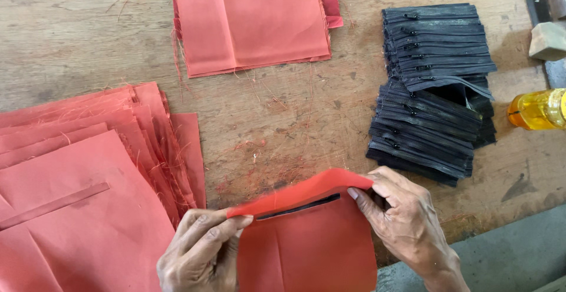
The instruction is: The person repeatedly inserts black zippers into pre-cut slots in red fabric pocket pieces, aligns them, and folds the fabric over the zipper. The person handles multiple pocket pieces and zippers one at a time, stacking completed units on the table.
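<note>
Red fabric piece (309, 242): nearest, stretched between both hands, over the table (277, 121) edge.
Left hand (200, 251): pinched shut on folded top edge.
Right hand (407, 221): pinching opposite corner.
Handling: light, limp, probably slippery; best gripped at corners.
Black zippers (433, 85): stacked beyond right hand.

Both hands are in the lower part of the frame, backs turned to the camera. The left hand (197, 251) is at the lower centre-left, its fingers curled and the thumb pressed against the forefinger in a pinch. The right hand (401, 215) is at the lower centre-right, its wrist going down to the bottom edge, fingers bent inward and closed in a pinch too
</note>
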